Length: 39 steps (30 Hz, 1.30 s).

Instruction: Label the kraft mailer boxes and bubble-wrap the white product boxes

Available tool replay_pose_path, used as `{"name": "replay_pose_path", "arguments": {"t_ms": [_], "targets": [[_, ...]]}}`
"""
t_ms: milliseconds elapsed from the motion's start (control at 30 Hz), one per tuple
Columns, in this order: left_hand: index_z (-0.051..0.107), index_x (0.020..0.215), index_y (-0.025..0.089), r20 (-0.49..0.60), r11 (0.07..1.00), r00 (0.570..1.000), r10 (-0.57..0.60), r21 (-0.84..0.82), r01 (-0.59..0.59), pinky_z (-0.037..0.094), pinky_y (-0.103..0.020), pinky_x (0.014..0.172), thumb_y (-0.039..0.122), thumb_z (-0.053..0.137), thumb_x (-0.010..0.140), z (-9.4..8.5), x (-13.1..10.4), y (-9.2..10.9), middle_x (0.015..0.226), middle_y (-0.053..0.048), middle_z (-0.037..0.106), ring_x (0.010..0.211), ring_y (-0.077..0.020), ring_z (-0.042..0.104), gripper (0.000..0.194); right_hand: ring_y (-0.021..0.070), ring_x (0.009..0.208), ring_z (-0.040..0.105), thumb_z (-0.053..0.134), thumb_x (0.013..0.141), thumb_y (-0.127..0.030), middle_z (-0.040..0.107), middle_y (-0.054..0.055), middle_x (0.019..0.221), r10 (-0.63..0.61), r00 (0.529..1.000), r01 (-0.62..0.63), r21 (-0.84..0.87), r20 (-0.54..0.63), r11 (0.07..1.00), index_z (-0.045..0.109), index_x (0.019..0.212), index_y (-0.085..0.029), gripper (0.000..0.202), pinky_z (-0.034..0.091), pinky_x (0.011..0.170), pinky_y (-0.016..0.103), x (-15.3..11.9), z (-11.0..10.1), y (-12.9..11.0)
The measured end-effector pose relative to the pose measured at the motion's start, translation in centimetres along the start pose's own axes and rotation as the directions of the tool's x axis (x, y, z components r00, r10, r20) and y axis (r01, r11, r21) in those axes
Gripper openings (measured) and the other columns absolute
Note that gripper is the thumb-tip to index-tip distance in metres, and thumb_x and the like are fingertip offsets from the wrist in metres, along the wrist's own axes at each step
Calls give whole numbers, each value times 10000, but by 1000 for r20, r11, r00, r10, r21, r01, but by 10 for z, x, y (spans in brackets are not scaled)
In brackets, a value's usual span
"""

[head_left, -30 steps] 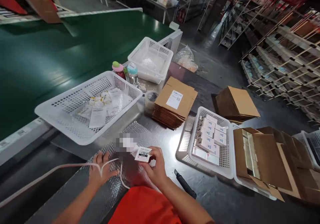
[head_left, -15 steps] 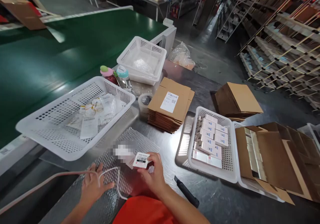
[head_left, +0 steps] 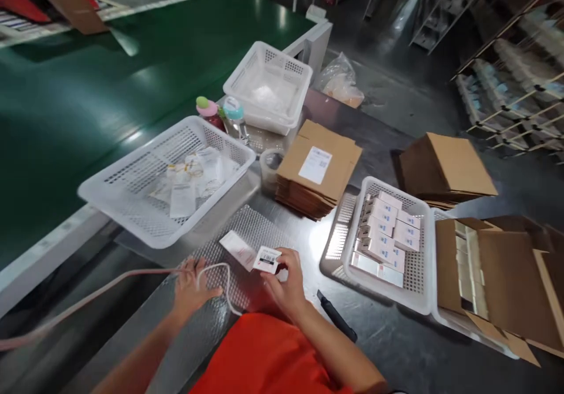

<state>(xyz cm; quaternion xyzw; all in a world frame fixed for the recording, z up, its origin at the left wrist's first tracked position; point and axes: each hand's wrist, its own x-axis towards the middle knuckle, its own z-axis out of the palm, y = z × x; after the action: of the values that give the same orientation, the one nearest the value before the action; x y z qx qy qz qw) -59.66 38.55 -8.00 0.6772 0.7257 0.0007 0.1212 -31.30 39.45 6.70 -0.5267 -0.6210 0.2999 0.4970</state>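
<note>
Between the thumb and fingers of my right hand (head_left: 286,276) is a small white box (head_left: 267,259) with a barcode label facing up. My left hand (head_left: 192,285) lies spread on a sheet of bubble wrap (head_left: 259,228), its fingers apart. A white cord (head_left: 228,282) loops beside the left thumb. On the bubble wrap, just left of the held box, lies a white and pink packet (head_left: 238,249). A black cutter (head_left: 337,316) rests on the metal table to the right of my right hand.
A white basket (head_left: 118,221) with clear bags stands at left, another basket (head_left: 303,76) behind. Stacked cardboard (head_left: 291,189) is at centre. To the right are a basket of small boxes (head_left: 352,259), an open carton (head_left: 502,276) and more cardboard (head_left: 458,162).
The whole view has shifted, so the table's objects appear farther right and higher. My right hand still holds the small box near the packet, and my left hand stays on the bubble wrap.
</note>
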Motion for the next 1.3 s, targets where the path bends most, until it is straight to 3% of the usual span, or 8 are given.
{"name": "replay_pose_path", "arguments": {"t_ms": [233, 500, 667, 1000, 1067, 1167, 1233, 1300], "targets": [[342, 1471, 8, 148, 994, 983, -106, 27, 103, 298, -557, 1134, 412, 789, 614, -24, 6, 17, 1565, -316, 247, 1445, -484, 216, 1047, 209, 853, 589, 735, 747, -300, 651, 38, 958, 128, 955, -70, -215, 269, 974, 605, 1099, -206, 387, 511, 736, 330, 10, 22, 0], [285, 1517, 77, 134, 984, 982, -136, -95, 149, 230, -547, 1173, 365, 817, 599, -20, 3, 14, 1614, -243, 177, 1489, -413, 144, 1099, 263, 941, 580, 683, 818, -239, 656, 86, 983, 221, 786, 253, -626, 577, 737, 579, 1170, -239, 367, 484, 761, 349, 31, 126, 2], [296, 1518, 99, 122, 972, 983, -134, -179, 154, 197, -548, 1174, 378, 816, 609, -25, 2, 10, 1615, -242, 166, 1497, -403, 124, 1084, 271, 997, 544, 620, 858, -163, 592, 132, 1086, 232, 797, 320, -716, 557, 620, 562, 1162, -233, 317, 482, 720, 337, 31, 169, 5], [358, 1494, 121, 49, 971, 999, 11, -238, 1, 98, -629, 1159, 463, 812, 630, -38, -6, -4, 1610, -239, 195, 1483, -431, 128, 1034, 394, 1292, 399, 740, 768, -405, 426, 241, 1408, 139, 887, 266, -732, 441, 628, 430, 1372, -153, 724, 364, 1020, 570, 3, 134, 27], [464, 1427, 141, 21, 874, 999, 35, -485, -20, 93, -612, 1171, 389, 807, 653, -40, -7, -3, 1584, -220, 286, 1467, -423, 184, 883, 389, 1320, 385, 725, 766, -410, 414, 244, 1431, 160, 895, 229, -737, 417, 636, 432, 1362, -145, 715, 362, 1032, 560, -1, 125, 35], [660, 1154, 152, 159, 427, 987, 24, -894, 134, 292, -554, 1125, 331, 804, 662, -36, -3, 7, 1296, -195, 607, 1276, -376, 491, 543, 345, 1297, 440, 700, 776, -361, 446, 225, 1415, 207, 885, 193, -733, 417, 652, 472, 1312, -142, 622, 394, 1027, 489, -4, 122, 43], [668, 976, 154, 273, 194, 961, 31, -945, 263, 466, -521, 978, 369, 796, 671, -28, 3, 17, 1006, -133, 701, 1010, -304, 650, 395, 335, 1288, 455, 698, 773, -351, 451, 223, 1412, 210, 887, 181, -728, 411, 661, 482, 1298, -138, 606, 402, 1024, 472, -3, 123, 46], [614, 879, 154, 321, 103, 946, 34, -943, 316, 551, -469, 836, 420, 769, 701, -21, 9, 27, 842, -74, 690, 817, -233, 684, 356, 332, 1286, 457, 700, 769, -351, 457, 216, 1412, 199, 887, 181, -711, 416, 679, 484, 1294, -143, 605, 402, 1027, 474, -3, 123, 46]]}}
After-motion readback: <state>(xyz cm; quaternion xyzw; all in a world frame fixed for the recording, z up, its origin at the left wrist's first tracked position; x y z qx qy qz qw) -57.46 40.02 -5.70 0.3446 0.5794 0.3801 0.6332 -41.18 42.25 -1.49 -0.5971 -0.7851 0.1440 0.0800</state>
